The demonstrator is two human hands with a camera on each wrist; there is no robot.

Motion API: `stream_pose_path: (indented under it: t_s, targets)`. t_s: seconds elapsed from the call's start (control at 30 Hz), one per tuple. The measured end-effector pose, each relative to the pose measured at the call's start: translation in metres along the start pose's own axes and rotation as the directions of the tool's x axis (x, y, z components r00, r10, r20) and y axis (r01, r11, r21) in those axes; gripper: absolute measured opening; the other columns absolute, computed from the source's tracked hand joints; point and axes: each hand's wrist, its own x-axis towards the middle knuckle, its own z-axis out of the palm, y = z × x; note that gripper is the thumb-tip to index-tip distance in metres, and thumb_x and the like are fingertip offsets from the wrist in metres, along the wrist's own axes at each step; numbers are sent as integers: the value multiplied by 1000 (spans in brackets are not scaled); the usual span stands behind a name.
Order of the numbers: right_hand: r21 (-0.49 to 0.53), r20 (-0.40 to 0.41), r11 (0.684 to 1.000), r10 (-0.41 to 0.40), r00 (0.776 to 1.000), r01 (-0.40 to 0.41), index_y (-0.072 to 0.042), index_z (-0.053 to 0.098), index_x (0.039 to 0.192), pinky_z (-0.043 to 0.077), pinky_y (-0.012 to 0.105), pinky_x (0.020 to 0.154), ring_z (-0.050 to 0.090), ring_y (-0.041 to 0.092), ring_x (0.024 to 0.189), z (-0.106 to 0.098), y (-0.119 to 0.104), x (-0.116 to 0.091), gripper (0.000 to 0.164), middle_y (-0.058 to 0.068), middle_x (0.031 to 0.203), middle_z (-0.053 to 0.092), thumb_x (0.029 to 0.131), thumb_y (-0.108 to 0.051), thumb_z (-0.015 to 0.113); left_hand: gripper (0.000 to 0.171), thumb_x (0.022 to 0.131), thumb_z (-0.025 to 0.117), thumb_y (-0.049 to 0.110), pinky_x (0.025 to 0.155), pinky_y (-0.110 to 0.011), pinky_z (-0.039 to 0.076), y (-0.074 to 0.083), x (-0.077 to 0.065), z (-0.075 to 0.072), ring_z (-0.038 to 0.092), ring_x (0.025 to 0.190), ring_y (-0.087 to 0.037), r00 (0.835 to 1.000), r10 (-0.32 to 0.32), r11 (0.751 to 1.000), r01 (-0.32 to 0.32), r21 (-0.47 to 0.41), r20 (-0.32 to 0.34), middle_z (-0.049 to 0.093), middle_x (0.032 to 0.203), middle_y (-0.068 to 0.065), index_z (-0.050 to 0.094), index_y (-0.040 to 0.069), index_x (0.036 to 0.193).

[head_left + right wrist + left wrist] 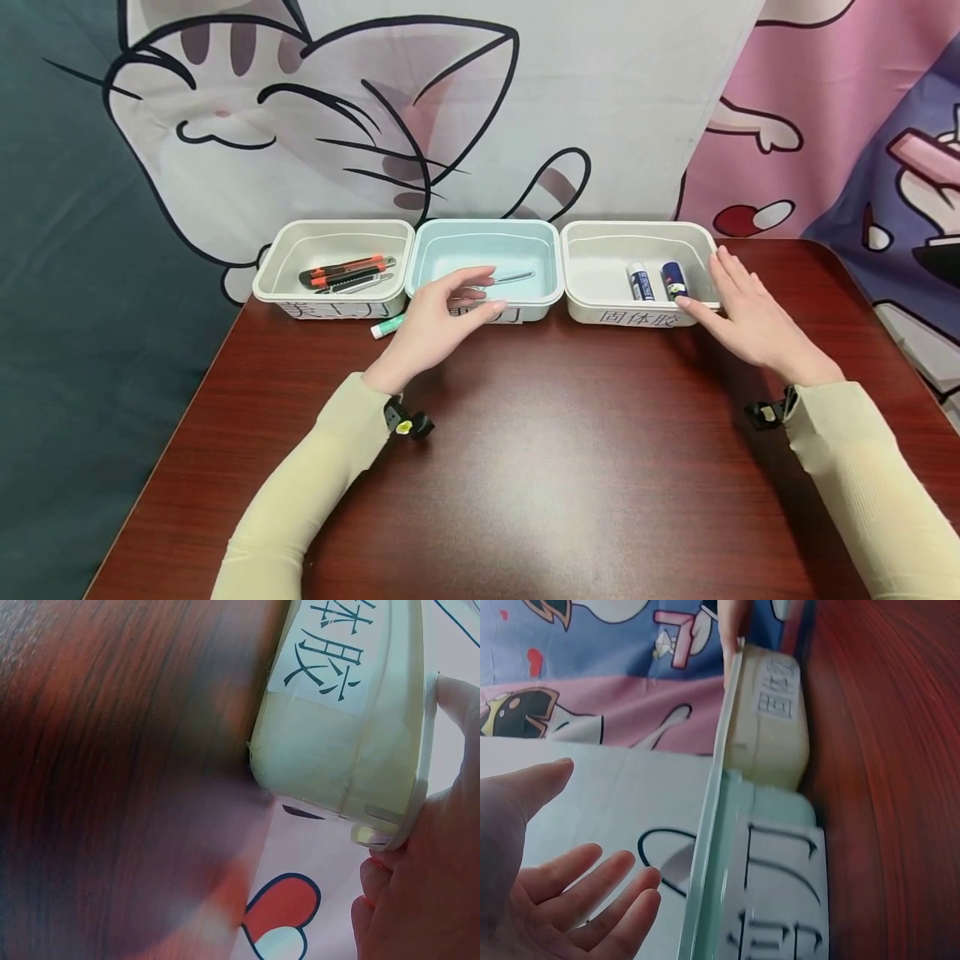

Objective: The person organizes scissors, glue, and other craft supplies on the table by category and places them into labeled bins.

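Note:
My left hand (435,321) hovers over the front of the light-blue bin (487,229), thumb and fingers spread apart and holding nothing. Inside that bin lies a slim silver tool (514,277), partly covered by the hand. A green glue stick with a white end (387,326) rests on the table before the bins, its right part behind my left hand. My right hand (757,321) touches the right corner of the cream bin (637,229), thumb at the front rim and straight fingers along its side. Two blue-and-white glue sticks (641,282) stand in it.
A white bin (333,229) at the left end holds several utility knives (348,273), some orange and black. The three bins stand side by side at the back of the brown table (555,467), with handwritten paper labels on their fronts. A cat-print cloth (600,100) hangs behind.

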Motion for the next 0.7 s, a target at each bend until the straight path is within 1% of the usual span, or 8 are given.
stream_pose_path:
  t_s: [0.13, 0.27, 0.37, 0.47, 0.57, 0.7]
  targets:
    - [0, -3, 1000, -1, 1000, 1, 13, 13, 156, -2, 52, 120, 0, 36, 153, 0, 0, 0, 88, 27, 165, 0, 105, -48, 51, 50, 92, 78, 32, 94, -31, 52, -7, -9, -13, 68, 109, -17, 999, -18, 999, 19, 32, -28, 69, 123, 2, 64, 18, 138]
    - [0, -7, 1000, -3, 1000, 3, 13, 13, 156, -2, 52, 120, -1, 35, 153, 2, 2, 1, 88, 26, 165, -1, 105, -48, 51, 49, 92, 78, 33, 95, -38, 53, -16, -20, -24, 68, 109, -25, 998, -42, 996, 45, 81, -35, 68, 125, -1, 64, 18, 136]
    - [-1, -9, 1000, -5, 1000, 5, 13, 13, 156, -2, 52, 120, -1, 35, 153, 2, 3, 2, 88, 27, 165, -1, 105, -48, 51, 48, 91, 79, 34, 95, -37, 52, -23, -30, -31, 67, 110, -28, 997, -71, 989, 75, 127, -36, 68, 125, -6, 65, 16, 134]
    - [1, -12, 1000, -8, 1000, 8, 14, 14, 155, -2, 53, 120, 0, 35, 153, 2, 3, 2, 88, 27, 165, 1, 105, -47, 51, 49, 91, 80, 33, 95, -36, 52, -31, -38, -38, 67, 110, -28, 994, -96, 979, 103, 175, -45, 68, 125, -8, 66, 14, 133]
    - [4, -14, 1000, -7, 1000, 7, 14, 13, 155, -2, 52, 120, 0, 35, 153, 2, 3, 1, 88, 28, 165, 2, 105, -47, 52, 52, 90, 81, 33, 96, -40, 51, -39, -46, -46, 66, 110, -29, 992, -112, 966, 122, 227, -58, 68, 125, -7, 65, 12, 134]
    - [8, -10, 1000, -2, 1000, 2, 13, 13, 156, -2, 52, 120, 0, 35, 153, 1, 1, 0, 88, 27, 165, 0, 105, -47, 51, 57, 88, 82, 36, 100, -44, 47, -49, -53, -56, 63, 116, -27, 990, -121, 939, 139, 315, -76, 67, 127, -6, 64, 11, 136]
